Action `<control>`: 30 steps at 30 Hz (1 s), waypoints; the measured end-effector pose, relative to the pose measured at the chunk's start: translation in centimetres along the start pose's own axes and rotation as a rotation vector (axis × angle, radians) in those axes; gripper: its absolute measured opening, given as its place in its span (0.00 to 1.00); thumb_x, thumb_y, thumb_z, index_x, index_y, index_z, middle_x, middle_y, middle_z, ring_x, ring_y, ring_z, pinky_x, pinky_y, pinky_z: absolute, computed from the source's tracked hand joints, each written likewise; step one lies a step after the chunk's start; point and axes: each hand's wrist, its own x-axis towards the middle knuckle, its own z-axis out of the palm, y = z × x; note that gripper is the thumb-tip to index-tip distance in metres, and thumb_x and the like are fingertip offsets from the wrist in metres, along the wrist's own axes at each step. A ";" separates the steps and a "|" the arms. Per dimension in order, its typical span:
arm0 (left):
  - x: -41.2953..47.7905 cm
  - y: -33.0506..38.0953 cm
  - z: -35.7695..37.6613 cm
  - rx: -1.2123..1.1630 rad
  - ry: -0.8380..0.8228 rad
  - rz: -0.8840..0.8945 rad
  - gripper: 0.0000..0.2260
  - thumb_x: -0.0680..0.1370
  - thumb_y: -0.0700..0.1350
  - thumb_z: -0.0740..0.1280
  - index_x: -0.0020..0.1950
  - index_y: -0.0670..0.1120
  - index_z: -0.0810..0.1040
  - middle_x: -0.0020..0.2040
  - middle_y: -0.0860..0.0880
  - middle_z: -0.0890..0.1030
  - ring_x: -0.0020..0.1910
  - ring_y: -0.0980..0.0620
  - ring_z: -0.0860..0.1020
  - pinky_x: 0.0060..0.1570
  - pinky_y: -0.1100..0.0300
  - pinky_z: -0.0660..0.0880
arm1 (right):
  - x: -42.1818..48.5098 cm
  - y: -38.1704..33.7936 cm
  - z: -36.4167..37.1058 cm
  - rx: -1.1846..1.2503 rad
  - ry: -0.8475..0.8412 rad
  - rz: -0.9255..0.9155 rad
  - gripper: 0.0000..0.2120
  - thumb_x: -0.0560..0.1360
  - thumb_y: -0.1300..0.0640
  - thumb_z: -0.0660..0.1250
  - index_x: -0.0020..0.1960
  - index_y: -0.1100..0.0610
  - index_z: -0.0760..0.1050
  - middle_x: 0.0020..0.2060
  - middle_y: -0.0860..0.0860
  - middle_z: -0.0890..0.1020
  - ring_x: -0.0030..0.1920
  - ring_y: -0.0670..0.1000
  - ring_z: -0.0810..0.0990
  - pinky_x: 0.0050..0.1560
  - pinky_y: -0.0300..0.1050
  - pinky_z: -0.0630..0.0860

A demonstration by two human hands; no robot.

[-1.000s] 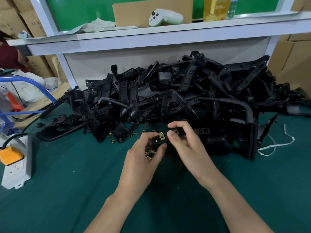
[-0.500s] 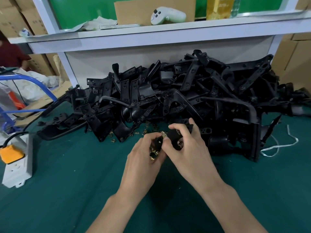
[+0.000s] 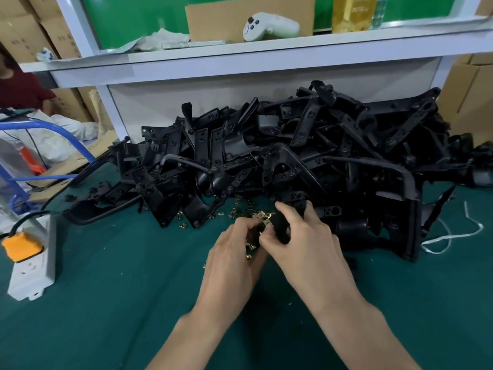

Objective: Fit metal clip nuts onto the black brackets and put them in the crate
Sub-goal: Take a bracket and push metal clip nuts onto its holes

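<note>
A big heap of black brackets (image 3: 306, 156) covers the back of the green table. Small brass clip nuts (image 3: 240, 213) lie scattered at the heap's front edge. My right hand (image 3: 301, 244) grips one black bracket (image 3: 280, 225) in front of the heap. My left hand (image 3: 234, 255) holds several spare clip nuts (image 3: 250, 247) in its curled fingers, and its thumb and forefinger pinch one clip nut (image 3: 266, 222) against the bracket's end. Both hands touch at the fingertips. No crate is in view.
A white power strip (image 3: 32, 265) with an orange plug (image 3: 22, 247) lies at the left table edge. A blue cart frame (image 3: 69, 140) stands beyond it. White cord (image 3: 453, 236) trails at the right. A shelf (image 3: 240, 57) overhangs the heap, with a white controller (image 3: 269, 26) on it.
The clip nut, plainly visible on the bracket's end a second ago, is now mostly covered as both hands closed tighter around it. The hands drifted slightly forward toward the heap.
</note>
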 end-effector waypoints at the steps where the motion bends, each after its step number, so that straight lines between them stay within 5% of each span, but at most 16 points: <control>1: 0.0 0.0 0.1 0.000 0.001 0.002 0.13 0.79 0.50 0.70 0.59 0.61 0.68 0.50 0.58 0.82 0.51 0.55 0.80 0.50 0.49 0.78 | 0.0 0.1 0.0 0.003 -0.006 -0.001 0.28 0.77 0.37 0.57 0.76 0.40 0.64 0.78 0.61 0.62 0.59 0.62 0.81 0.58 0.48 0.77; 13: 0.2 -0.4 0.2 -0.053 0.005 0.006 0.10 0.77 0.57 0.66 0.56 0.61 0.71 0.45 0.57 0.82 0.46 0.54 0.80 0.46 0.50 0.78 | 0.5 0.7 0.6 0.095 0.018 -0.052 0.27 0.77 0.39 0.58 0.75 0.45 0.69 0.68 0.56 0.75 0.55 0.56 0.81 0.58 0.50 0.78; 16: 0.6 -0.7 0.2 -0.068 0.057 -0.048 0.09 0.75 0.60 0.67 0.53 0.70 0.69 0.45 0.60 0.82 0.46 0.61 0.80 0.45 0.62 0.77 | 0.7 1.8 0.5 0.305 0.065 -0.088 0.20 0.79 0.42 0.59 0.70 0.41 0.73 0.63 0.45 0.75 0.50 0.42 0.82 0.53 0.44 0.80; 19: 0.9 -1.1 0.2 -0.098 0.066 -0.094 0.11 0.76 0.61 0.67 0.56 0.72 0.70 0.47 0.61 0.81 0.47 0.62 0.80 0.46 0.62 0.76 | 1.2 2.9 0.6 0.484 -0.003 -0.055 0.17 0.81 0.41 0.59 0.69 0.35 0.68 0.58 0.40 0.73 0.47 0.36 0.79 0.46 0.34 0.75; 22: 0.9 -1.5 0.1 -0.133 0.050 -0.121 0.13 0.76 0.61 0.67 0.59 0.70 0.70 0.50 0.60 0.82 0.47 0.59 0.81 0.47 0.61 0.77 | 1.7 3.6 0.8 0.667 -0.150 -0.016 0.26 0.81 0.43 0.64 0.75 0.35 0.60 0.63 0.44 0.74 0.57 0.38 0.77 0.57 0.37 0.74; 25: 0.9 -1.4 0.1 -0.176 0.048 -0.122 0.12 0.76 0.58 0.68 0.56 0.71 0.71 0.52 0.63 0.81 0.50 0.62 0.80 0.45 0.69 0.73 | 1.9 3.9 1.1 0.741 -0.221 -0.031 0.28 0.78 0.46 0.70 0.74 0.33 0.62 0.67 0.42 0.74 0.67 0.42 0.73 0.66 0.40 0.70; 30: 0.8 -1.0 0.0 -0.222 0.016 -0.101 0.14 0.78 0.51 0.71 0.53 0.68 0.71 0.50 0.68 0.80 0.47 0.63 0.79 0.43 0.73 0.71 | 2.0 4.1 1.5 0.746 -0.155 -0.050 0.18 0.77 0.52 0.72 0.56 0.33 0.69 0.47 0.40 0.83 0.45 0.48 0.82 0.43 0.38 0.77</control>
